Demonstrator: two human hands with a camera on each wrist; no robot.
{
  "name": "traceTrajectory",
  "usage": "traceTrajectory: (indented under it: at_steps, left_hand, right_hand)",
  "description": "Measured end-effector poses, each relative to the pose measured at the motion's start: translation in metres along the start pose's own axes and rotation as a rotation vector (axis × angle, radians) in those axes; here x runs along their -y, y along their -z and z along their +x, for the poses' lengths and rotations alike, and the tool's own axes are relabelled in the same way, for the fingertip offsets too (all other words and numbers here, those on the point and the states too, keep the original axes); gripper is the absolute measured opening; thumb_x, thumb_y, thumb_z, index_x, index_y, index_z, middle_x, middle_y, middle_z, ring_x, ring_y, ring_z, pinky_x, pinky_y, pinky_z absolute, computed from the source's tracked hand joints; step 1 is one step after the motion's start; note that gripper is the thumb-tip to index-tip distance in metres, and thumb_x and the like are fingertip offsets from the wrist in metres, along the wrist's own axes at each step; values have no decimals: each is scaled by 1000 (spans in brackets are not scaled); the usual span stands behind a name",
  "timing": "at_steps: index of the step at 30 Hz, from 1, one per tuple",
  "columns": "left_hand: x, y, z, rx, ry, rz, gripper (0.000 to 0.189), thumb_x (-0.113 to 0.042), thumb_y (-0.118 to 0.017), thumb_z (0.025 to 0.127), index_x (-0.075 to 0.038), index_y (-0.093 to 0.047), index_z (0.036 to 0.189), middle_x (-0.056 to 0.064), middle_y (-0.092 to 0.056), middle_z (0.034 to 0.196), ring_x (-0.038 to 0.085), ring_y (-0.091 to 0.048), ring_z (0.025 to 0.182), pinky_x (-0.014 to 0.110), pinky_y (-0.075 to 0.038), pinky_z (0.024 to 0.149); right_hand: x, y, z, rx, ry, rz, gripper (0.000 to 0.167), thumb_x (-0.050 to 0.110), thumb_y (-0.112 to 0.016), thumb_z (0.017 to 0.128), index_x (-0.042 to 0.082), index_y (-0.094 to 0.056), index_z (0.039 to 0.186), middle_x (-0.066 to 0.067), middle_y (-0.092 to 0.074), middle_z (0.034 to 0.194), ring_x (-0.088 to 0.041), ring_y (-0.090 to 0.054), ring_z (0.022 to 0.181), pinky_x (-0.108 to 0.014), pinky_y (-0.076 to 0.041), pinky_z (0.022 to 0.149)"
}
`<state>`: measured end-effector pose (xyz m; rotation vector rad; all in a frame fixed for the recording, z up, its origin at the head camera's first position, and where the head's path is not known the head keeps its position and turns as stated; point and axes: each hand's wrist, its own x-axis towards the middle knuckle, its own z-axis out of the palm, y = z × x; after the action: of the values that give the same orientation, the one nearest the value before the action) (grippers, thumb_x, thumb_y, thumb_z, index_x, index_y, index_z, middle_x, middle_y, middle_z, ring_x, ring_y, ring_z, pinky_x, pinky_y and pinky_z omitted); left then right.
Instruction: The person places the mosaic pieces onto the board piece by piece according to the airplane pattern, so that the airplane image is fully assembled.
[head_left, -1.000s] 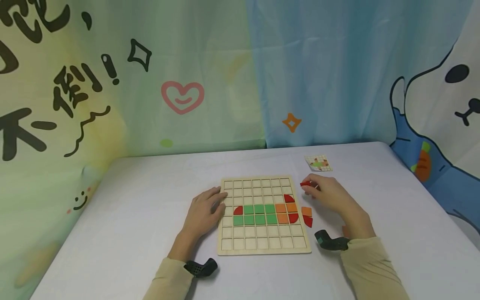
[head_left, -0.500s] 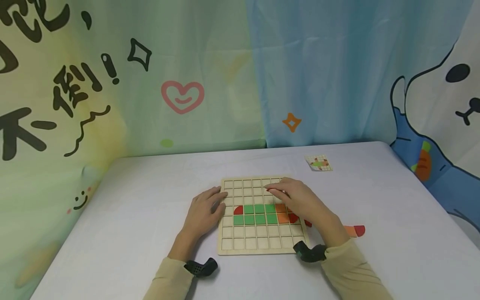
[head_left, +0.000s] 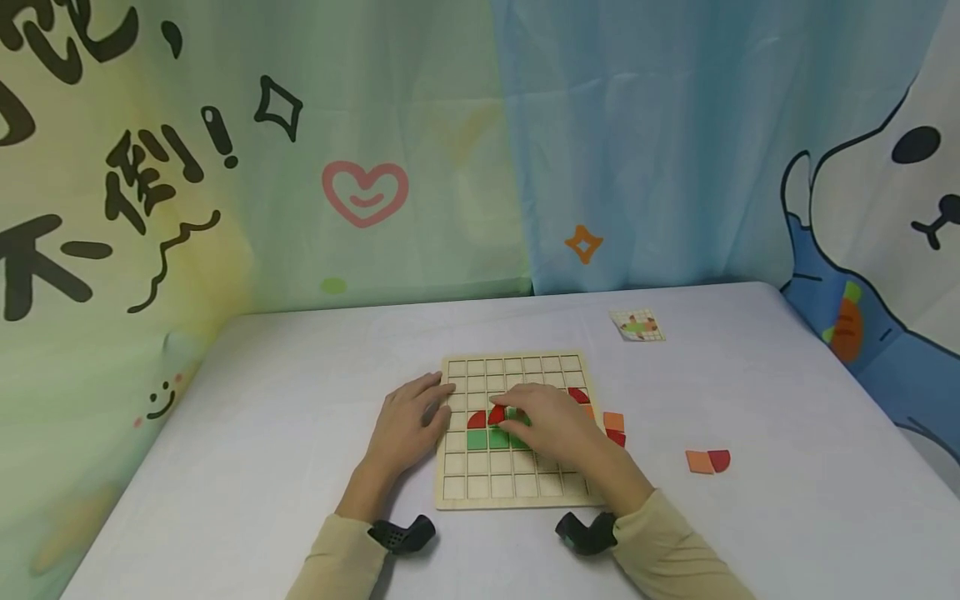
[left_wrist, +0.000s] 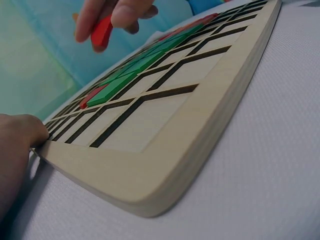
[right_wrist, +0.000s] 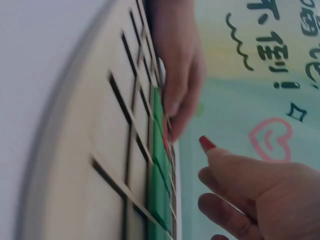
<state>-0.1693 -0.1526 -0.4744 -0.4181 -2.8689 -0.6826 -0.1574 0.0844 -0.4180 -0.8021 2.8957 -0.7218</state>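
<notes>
My right hand [head_left: 551,425] pinches a red tile [head_left: 496,415] between thumb and fingertips, held over the wooden grid board [head_left: 525,504]. In the left wrist view that red tile [left_wrist: 102,32] hangs tilted above the grid, apart from it. My left hand [head_left: 408,425] rests at the board's left edge, fingers extended, fingertips on the rim. Green square tiles [head_left: 477,439] fill part of two middle rows, with a red quarter-round tile [head_left: 477,420] at their left end. Another red quarter-round [head_left: 577,395] sits at the upper right. My right hand hides some tiles.
Right of the board lie a loose orange square [head_left: 612,422] and a red piece [head_left: 616,437]. Farther right are an orange square [head_left: 700,462] and a red quarter-round [head_left: 719,460]. A small pattern card [head_left: 637,326] lies toward the back. A printed curtain hangs behind the table.
My right hand has carried the red tile from right of the board leftward across the grid, over the left part of the green rows. The left hand has stayed in place.
</notes>
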Motion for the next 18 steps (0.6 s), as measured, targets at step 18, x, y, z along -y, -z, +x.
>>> traceTrajectory:
  at_steps: [18]
  left_hand:
    - [2,-1,0,-12,-17,6,35,-31,-53,94,-22,-62,127,1,-51,142,22,-43,135,48,-32,112]
  right_hand:
    - [16,-21,3,6,-100,23,24,32,-73,83,25,-69,106,8,-68,87,-9,-56,78,-27,-49,69]
